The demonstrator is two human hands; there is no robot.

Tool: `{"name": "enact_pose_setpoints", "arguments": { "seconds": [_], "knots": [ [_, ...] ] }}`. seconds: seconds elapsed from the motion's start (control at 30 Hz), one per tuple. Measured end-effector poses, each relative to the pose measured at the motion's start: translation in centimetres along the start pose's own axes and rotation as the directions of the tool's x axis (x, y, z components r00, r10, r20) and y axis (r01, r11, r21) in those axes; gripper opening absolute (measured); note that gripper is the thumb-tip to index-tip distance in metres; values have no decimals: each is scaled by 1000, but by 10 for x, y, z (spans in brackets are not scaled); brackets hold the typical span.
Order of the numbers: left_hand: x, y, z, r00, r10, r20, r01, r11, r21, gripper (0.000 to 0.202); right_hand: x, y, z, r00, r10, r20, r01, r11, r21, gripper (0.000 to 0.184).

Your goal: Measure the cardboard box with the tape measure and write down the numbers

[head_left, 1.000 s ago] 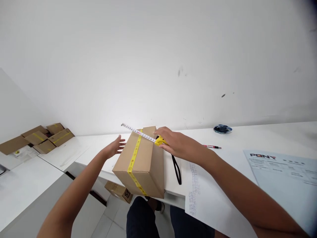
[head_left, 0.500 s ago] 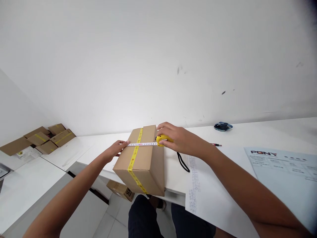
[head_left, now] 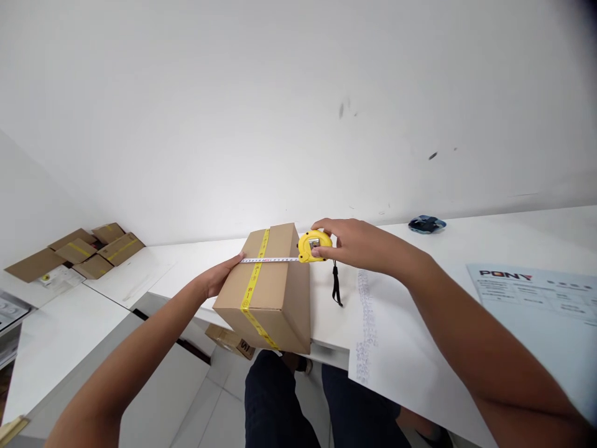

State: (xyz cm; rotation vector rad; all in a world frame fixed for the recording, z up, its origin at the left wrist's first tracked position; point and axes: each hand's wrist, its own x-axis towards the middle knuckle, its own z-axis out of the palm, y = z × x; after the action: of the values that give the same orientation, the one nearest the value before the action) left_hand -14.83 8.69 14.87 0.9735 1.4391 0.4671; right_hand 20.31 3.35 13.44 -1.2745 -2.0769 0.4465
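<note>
A cardboard box (head_left: pixel 275 283) with yellow printed tape (head_left: pixel 252 286) over its top and front sits at the table's edge. Across its top runs the white blade (head_left: pixel 270 259) of a tape measure. My left hand (head_left: pixel 221 274) pinches the blade's end at the box's left top edge, its lower fingers hidden behind the box. My right hand (head_left: pixel 347 242) grips the yellow tape measure case (head_left: pixel 308 247) just past the right top edge, thumb on its face. A black wrist strap (head_left: pixel 336 285) dangles from the case.
Several smaller cartons (head_left: pixel 96 249) are piled at the far left. A white sheet (head_left: pixel 396 336) and a pale blue PONY sheet (head_left: pixel 527 311) lie on the right. A dark blue item (head_left: pixel 426 224) rests near the wall. Another carton (head_left: pixel 229 341) stands below the table.
My right hand has turned the tape measure case so its face shows, and its strap now hangs straighter. The left hand stays at the box's left edge. The view has shifted slightly.
</note>
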Motion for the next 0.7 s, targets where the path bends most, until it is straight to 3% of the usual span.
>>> {"name": "enact_pose_setpoints", "arguments": {
  "seconds": [0.13,0.33,0.53,0.7],
  "knots": [
    [3,1,-4,999,35,-17,-35,998,44,64,-3,-4,6,992,-121,-27,121,992,34,34],
    [5,-1,-3,999,42,-3,-42,999,16,64,-1,-9,15,982,-186,-30,186,982,-13,33],
    [5,-5,0,999,29,32,-28,999,-37,65,3,-4,11,984,-179,-14,177,982,-59,38],
    [8,2,1,998,58,16,-60,990,128,67,0,6,-1,992,-118,-44,113,989,-93,36]
  ]
}}
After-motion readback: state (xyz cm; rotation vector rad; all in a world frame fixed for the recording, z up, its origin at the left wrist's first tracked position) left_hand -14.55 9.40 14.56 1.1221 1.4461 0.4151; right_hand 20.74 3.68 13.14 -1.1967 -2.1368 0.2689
